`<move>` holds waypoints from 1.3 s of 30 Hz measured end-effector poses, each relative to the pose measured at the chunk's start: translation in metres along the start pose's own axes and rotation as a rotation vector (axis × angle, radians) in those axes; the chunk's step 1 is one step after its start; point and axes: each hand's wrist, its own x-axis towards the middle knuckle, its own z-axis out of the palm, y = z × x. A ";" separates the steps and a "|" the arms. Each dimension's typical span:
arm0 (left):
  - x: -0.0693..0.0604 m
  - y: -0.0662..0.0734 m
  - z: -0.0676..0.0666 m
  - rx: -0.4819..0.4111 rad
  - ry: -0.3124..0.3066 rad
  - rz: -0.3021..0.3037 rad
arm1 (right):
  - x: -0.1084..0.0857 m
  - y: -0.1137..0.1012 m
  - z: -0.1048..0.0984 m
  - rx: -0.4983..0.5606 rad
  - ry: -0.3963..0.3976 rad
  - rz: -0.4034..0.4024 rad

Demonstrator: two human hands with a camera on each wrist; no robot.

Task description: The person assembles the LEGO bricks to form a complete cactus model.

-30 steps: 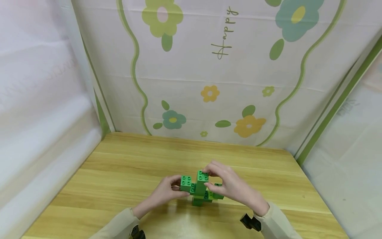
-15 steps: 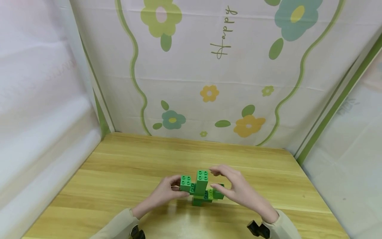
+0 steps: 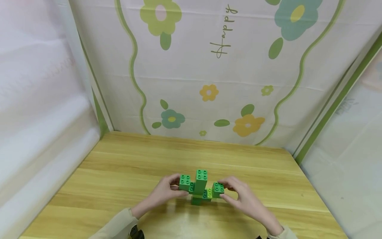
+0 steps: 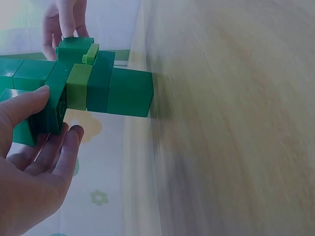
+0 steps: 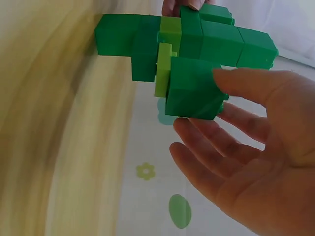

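Observation:
A cactus-like build of green toy bricks (image 3: 200, 186) stands upright on the table, with a tall middle column and an arm at each side. On its left arm, my left hand (image 3: 161, 192) pinches the end brick (image 3: 184, 182) between thumb and fingers. My right hand (image 3: 243, 198) has thumb and fingertips on the right end brick (image 3: 218, 189). From the right wrist view, that brick (image 5: 194, 88) sits on a thin lime-green brick (image 5: 163, 73), the thumb at its side and fingertips near its far edge. The left wrist view shows the build's base brick (image 4: 131, 92) at the wooden surface.
The wooden table (image 3: 143, 152) surrounds the build. Behind it hangs a white cloth backdrop (image 3: 185, 66) with printed flowers, and cloth walls (image 3: 44, 99) close off both sides. Dark wrist devices (image 3: 136, 232) sit by the sleeves.
My right hand has let go of the tall middle column, drawn away to the right, and taken hold of the right end brick. The left hand stays at the left arm.

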 end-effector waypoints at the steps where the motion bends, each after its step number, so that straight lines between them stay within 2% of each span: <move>1: 0.000 0.000 0.000 -0.001 0.000 -0.003 | -0.001 0.000 0.001 0.012 0.002 0.007; 9: 0.000 -0.002 0.000 0.031 0.015 -0.022 | -0.001 0.002 0.003 0.078 -0.018 0.059; 17: 0.003 -0.002 0.001 0.016 0.036 -0.027 | 0.000 0.005 0.003 0.115 -0.016 0.068; 29: 0.010 -0.001 -0.003 0.064 0.054 0.040 | 0.005 0.015 0.002 0.193 -0.049 0.106; 36: 0.018 -0.002 -0.006 0.096 0.048 -0.007 | 0.011 0.022 -0.001 0.237 -0.093 0.148; 39: 0.021 -0.002 -0.008 0.117 0.048 -0.004 | 0.014 0.025 -0.002 0.253 -0.107 0.165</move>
